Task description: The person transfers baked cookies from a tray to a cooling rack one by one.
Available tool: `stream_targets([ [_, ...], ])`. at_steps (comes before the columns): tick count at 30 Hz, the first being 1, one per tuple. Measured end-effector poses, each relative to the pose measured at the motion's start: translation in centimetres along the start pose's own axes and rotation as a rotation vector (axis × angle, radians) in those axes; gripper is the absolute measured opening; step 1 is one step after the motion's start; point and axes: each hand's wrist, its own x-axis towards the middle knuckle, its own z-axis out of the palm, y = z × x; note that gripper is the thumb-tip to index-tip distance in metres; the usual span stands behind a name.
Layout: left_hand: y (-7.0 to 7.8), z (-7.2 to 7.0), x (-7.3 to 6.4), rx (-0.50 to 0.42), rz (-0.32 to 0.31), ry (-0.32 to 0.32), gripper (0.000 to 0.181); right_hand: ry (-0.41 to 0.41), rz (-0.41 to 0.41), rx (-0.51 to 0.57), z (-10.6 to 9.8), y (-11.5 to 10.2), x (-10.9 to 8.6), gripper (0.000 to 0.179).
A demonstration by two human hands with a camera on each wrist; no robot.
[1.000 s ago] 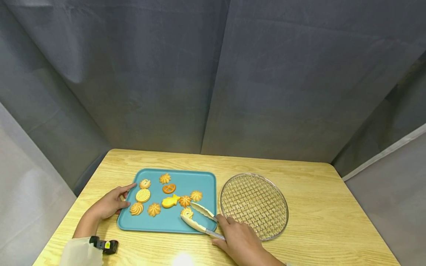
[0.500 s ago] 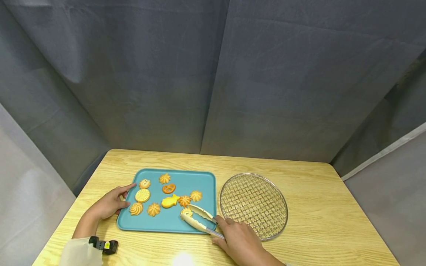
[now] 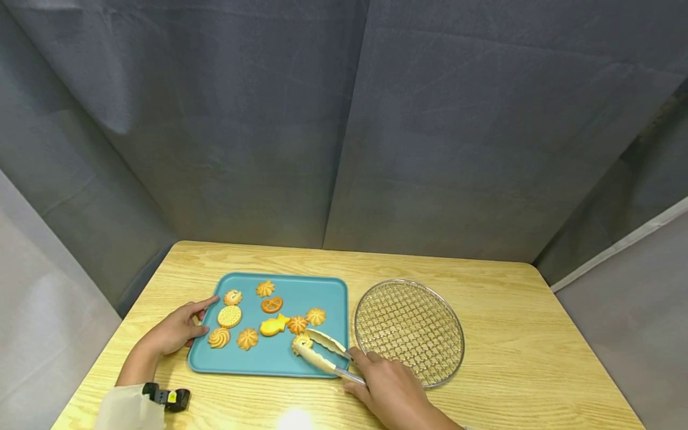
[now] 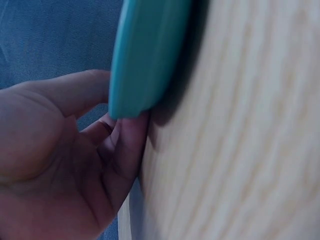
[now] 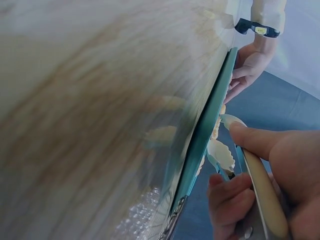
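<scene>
My left hand (image 3: 174, 328) grips the left edge of a teal baking tray (image 3: 322, 292). In the left wrist view, the thumb is on the upper side of the tray rim (image 4: 132, 75) and the fingers are tucked beneath. My right hand (image 3: 389, 385) holds tongs (image 3: 318, 361) with cream scalloped tips and metal arms. Those tips straddle a pale ring-shaped cookie (image 3: 300, 341) near the tray's front right. Close beside the upper tip lie a flower-shaped cookie (image 3: 297, 325) and a yellow fish-shaped cookie (image 3: 273, 326). The right wrist view shows thumb and fingers around the tongs' handle (image 5: 265, 200).
A round wire cooling rack (image 3: 411, 328) lies just right of the tray, partly under my right hand. Elsewhere on the tray are a pretzel (image 3: 272, 304), a round cookie (image 3: 229, 316) and several others. Grey curtains (image 3: 344, 119) stand behind the wooden table (image 3: 516, 334).
The tongs' tips have drawn closer together around the ring-shaped cookie, and the near tip now overlaps it. My left hand and the tray stay in place.
</scene>
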Motion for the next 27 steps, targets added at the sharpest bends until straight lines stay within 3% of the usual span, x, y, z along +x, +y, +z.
stream_targets([
  [27, 0.5, 0.1, -0.2, -0.003, -0.003, -0.003, 0.071, 0.096, 0.015, -0.001, 0.1, 1.5, -0.9, 0.058],
])
